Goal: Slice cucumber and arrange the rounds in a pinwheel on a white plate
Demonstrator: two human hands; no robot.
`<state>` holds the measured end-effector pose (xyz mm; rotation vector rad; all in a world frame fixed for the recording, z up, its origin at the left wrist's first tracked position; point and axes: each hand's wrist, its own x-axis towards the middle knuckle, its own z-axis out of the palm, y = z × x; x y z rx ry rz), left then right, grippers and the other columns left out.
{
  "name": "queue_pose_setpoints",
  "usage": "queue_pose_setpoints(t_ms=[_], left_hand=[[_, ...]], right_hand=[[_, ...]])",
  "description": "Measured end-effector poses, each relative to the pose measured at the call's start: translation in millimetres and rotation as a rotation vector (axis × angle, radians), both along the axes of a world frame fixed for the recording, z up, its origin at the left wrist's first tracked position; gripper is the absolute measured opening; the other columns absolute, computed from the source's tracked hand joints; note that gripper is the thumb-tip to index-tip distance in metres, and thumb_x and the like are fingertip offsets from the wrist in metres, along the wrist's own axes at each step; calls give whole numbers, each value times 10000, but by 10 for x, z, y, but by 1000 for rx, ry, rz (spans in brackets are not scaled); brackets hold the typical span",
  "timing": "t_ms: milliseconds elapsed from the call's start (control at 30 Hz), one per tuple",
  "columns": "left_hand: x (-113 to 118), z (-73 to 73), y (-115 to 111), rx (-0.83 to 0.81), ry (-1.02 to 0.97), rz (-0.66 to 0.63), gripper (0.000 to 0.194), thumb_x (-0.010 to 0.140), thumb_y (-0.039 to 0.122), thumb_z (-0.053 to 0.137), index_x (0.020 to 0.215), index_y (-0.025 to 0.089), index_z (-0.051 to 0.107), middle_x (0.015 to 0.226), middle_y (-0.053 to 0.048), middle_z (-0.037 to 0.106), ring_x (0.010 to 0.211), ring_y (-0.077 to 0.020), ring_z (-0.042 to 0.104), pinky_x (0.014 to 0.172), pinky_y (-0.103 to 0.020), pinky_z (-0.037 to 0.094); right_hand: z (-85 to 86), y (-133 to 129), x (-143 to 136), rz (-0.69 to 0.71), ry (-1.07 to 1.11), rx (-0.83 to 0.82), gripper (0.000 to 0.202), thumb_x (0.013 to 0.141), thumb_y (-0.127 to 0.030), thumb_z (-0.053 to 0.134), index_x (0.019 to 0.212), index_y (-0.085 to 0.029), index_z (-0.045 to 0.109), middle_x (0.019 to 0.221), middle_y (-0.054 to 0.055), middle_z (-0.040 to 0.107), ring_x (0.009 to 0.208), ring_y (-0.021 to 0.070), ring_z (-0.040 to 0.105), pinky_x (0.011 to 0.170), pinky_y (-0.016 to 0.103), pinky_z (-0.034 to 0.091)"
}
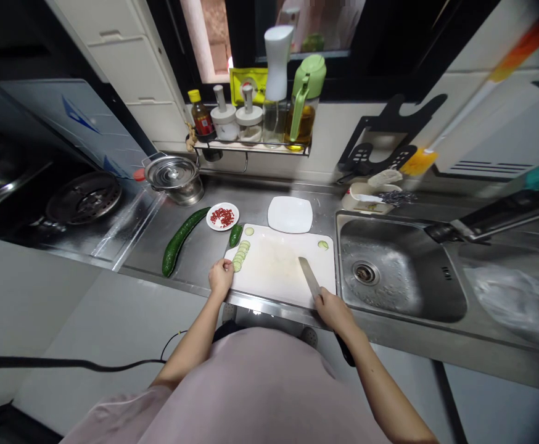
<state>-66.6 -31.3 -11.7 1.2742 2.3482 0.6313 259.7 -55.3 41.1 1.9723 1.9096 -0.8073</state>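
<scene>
My right hand (337, 313) is wrapped round a kitchen knife (308, 275), its black handle showing below the hand. The blade points away from me over the right part of the white cutting board (279, 280). At the board's left front corner, my left hand (221, 277) has its fingers drawn together beside the near end of a row of overlapping cucumber slices (240, 254). Whether a slice is between those fingertips is too small to tell. Single slices lie at the far left and far right of the board. A cut cucumber piece (235, 235) rests at its left edge.
A whole cucumber (181, 242) and a small plate of chopped red pieces (222, 217) lie to the left. Behind the board stands a white square plate (290, 214). A sink (399, 271) is on the right, a lidded pot (175, 179) at back left, a bottle rack (253, 147) above.
</scene>
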Motion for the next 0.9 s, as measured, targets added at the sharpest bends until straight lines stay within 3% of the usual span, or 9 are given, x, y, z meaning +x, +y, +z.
queue_pose_setpoints(t_ms=[367,600,767,900], left_hand=[[165,55,100,72,27,42,232,808,216,514,964,236,685,972,-47,710,936,-226,598,851,-326,372],[406,270,461,148,-15,-23,283,843,239,489,1057,210,673,1012,-79,681,952,-226,568,878,-336,359],[495,399,765,52,111,-167,311,852,303,533,1142,254,635,1099,-86,654,1086,-269,512,939,-401,325],[527,422,1021,-45,243,-263,338,854,310,521,1177,283,618,1212,-93,607,1158,-294,453,941,-429,313]], right_hand=[[-47,5,18,-5,14,5,304,957,-286,300,1082,-153,544,1023,145,686,931,234,642,696,282,360],[11,-16,-15,-31,12,7,299,953,-277,301,1069,-158,549,1021,145,689,925,230,648,675,278,350],[-18,-33,-1,-34,30,24,298,949,-264,296,1052,-154,553,1003,141,694,914,226,647,677,278,345],[-13,-40,5,-50,29,20,305,950,-274,295,1067,-155,551,1014,144,692,921,229,645,676,279,344]])
